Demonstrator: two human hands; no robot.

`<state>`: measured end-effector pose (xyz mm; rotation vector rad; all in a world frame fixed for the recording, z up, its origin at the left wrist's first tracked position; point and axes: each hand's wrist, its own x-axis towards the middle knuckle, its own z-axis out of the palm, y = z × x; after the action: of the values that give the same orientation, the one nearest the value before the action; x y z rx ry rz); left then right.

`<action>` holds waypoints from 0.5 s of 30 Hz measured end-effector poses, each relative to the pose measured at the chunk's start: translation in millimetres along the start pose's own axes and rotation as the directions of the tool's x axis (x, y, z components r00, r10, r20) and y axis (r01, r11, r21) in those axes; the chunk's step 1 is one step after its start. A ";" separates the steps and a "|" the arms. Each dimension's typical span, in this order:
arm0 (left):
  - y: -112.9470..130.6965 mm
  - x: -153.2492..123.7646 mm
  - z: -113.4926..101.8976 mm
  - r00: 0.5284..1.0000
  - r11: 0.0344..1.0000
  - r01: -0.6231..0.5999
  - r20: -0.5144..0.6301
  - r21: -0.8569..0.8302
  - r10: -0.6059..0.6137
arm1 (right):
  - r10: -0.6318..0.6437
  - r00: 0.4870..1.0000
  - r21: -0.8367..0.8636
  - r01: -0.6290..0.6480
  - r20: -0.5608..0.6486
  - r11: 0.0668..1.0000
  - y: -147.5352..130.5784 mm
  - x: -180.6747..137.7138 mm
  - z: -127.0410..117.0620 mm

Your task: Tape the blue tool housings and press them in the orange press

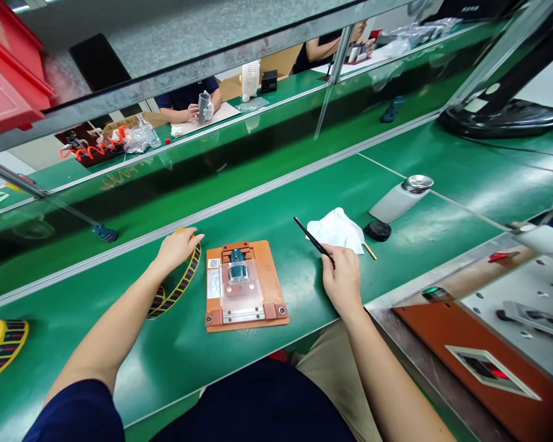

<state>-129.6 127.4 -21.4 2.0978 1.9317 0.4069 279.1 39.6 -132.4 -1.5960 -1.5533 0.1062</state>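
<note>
My left hand [177, 248] is closed on a curling strip of yellow-edged tape [184, 282] with dark labels. The strip bends down to the green bench below my wrist. In my right hand [343, 276] is a slim black pair of tweezers [311, 236], its tip pointing up and left. Between my hands lies an orange-brown fixture [276, 276] with a clear plate [242, 301] across it. A dark blue part [238, 258] sits in the fixture's upper middle.
A yellow-edged label roll [9, 344] lies at far left. Right of the tweezers are a white cloth [336, 228], a black cap [378, 231] and a white bottle [396, 201] with a metal top. A machine [511, 294] borders the right side. A co-worker [188, 101] sits opposite.
</note>
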 end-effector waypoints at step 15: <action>-2.2 -66.0 -36.0 0.944 0.478 0.103 -0.065 -0.872 -0.322 | 0.310 0.910 0.845 -0.384 0.277 0.373 -52.5 27.1 -0.5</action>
<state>-150.2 61.9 9.2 1.1386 1.5139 1.2883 245.0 53.3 -86.1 -0.9769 -0.8494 1.0728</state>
